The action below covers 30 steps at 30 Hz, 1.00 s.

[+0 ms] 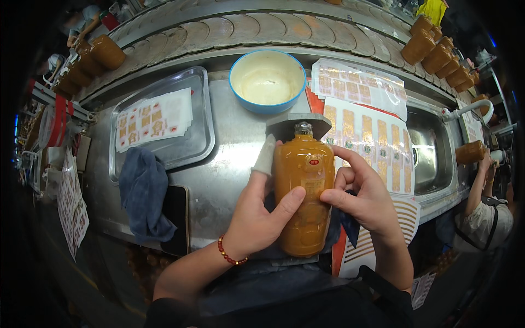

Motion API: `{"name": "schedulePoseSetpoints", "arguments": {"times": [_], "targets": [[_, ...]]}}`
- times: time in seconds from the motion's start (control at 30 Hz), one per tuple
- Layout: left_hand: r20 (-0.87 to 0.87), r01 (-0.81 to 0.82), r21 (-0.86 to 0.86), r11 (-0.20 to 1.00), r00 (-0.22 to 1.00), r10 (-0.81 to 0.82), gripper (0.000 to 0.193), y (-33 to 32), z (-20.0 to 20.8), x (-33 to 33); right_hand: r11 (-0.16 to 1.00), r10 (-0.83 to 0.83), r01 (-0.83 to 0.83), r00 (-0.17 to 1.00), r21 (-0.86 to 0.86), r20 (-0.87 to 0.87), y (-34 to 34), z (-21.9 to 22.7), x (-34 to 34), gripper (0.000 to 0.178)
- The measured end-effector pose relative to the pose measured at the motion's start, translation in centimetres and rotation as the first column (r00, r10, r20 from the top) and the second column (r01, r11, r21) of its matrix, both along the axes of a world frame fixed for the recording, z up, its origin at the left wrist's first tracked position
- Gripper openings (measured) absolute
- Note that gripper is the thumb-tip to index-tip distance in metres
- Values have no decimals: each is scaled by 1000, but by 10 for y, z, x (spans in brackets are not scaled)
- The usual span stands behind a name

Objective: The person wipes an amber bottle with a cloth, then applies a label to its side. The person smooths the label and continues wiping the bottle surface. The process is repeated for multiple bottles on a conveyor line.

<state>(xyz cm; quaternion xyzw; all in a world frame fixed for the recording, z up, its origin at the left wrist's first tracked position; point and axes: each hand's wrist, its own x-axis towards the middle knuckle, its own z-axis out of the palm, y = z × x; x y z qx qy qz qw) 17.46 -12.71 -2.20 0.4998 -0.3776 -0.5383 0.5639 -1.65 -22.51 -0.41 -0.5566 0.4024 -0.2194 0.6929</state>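
A glossy amber-brown bottle (pixel 304 229) with a clear neck lies tilted in front of me, its mouth pointing away. My left hand (pixel 257 205) holds its left side, thumb pressed on the front face; a white finger cot (pixel 266 156) covers one finger. On the other side my right hand (pixel 363 194) grips the bottle, thumb on the front and index finger near the shoulder. A small red oval label (pixel 314 162) sits high on the front, with a gold patch below it by my thumbs. Behind the neck stands a grey metal plate (pixel 279 127).
A blue-rimmed cream bowl (pixel 239 93) stands beyond the bottle. To the left are a metal tray (pixel 205 128) with sticker sheets (pixel 158 123) and a blue cloth (pixel 143 191). Gold label sheets (pixel 374 143) lie right, beside a sink (pixel 432 164). A slatted conveyor (pixel 262 27) carries bottles; another person (pixel 486 221) works at far right.
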Motion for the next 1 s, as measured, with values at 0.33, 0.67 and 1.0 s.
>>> {"name": "schedulePoseSetpoints", "arguments": {"times": [0.33, 0.67, 1.0], "targets": [[52, -48, -48, 998, 997, 50, 76, -10, -1, -2, 997, 17, -21, 999, -69, -49, -5, 4, 4, 74], [35, -92, -63, 994, 995, 94, 67, -20, -1, 0, 997, 36, -37, 999, -64, -20, -28, 17, 10, 59], [90, -133, -70, 989, 986, 139, 58, -25, -2, -3, 989, 92, -100, 993, -113, -73, -34, 14, 16, 53]]}}
